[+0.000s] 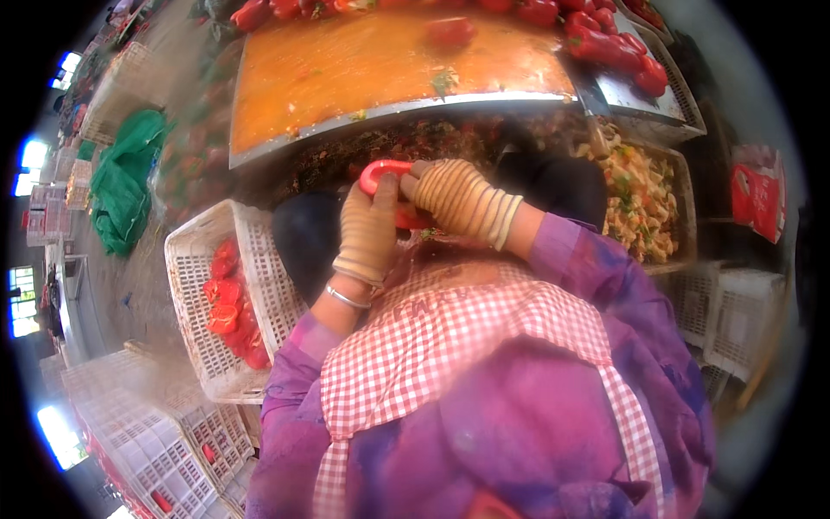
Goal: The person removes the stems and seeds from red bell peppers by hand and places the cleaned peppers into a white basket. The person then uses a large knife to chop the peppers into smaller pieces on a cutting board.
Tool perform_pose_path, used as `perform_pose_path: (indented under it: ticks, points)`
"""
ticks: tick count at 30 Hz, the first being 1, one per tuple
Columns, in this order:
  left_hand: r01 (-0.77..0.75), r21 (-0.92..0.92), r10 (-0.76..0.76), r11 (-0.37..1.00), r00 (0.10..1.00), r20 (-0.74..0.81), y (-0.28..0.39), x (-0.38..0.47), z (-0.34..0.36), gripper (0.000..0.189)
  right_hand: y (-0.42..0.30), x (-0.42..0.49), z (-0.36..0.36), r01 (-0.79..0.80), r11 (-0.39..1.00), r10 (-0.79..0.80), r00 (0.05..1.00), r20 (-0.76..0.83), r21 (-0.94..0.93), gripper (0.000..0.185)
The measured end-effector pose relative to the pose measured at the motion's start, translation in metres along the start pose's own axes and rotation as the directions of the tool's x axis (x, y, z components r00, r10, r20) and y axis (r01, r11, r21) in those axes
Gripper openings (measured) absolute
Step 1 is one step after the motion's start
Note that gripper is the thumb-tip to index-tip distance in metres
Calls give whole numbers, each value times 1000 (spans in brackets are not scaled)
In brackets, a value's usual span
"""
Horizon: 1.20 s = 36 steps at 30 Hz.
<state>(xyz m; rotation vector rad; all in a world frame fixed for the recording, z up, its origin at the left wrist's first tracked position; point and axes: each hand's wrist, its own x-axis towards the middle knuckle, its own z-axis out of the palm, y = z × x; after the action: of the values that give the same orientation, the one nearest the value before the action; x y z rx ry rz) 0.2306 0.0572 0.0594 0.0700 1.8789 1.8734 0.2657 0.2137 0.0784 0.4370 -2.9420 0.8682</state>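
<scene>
Both my hands wear striped, yellowish gloves with bare fingertips, and they meet above my lap. Between them is a red pepper, its curved, glossy rim showing above the fingers. My left hand grips it from the near left side, thumb and fingers pointing up. From the right, my right hand closes its fingers on the same pepper. Much of the pepper is hidden behind the fingers, and I cannot tell whether a small tool is also held. Below the hands lies a red-and-white checked apron.
Ahead stands a wet metal-edged table with whole red peppers along its far and right sides. A white plastic crate at my left holds red pepper pieces. Pale cores and scraps fill a crate at right.
</scene>
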Motion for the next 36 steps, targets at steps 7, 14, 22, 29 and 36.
perform_pose_path:
  ticks: [7,14,22,29,36]
  points:
    - [-266,-68,258,962,960,-106,-27,7,-8,31,-5,-13,-8,-320,603,398,915,73,731,16]
    - [-415,307,458,857,886,-80,-20,9,-9,30,-10,-6,23,47,886,66,972,-225,462,16]
    - [-404,733,561,547,827,37,-27,14,-57,35,-27,-18,-12,203,975,-216,960,-175,-89,20]
    - [60,611,543,789,396,-740,-17,-49,-245,45,126,-163,-113,-772,458,505,634,-586,-442,28]
    - [410,721,590,559,415,-693,-56,-58,-318,37,163,-17,-117,-603,735,397,754,-523,-311,48]
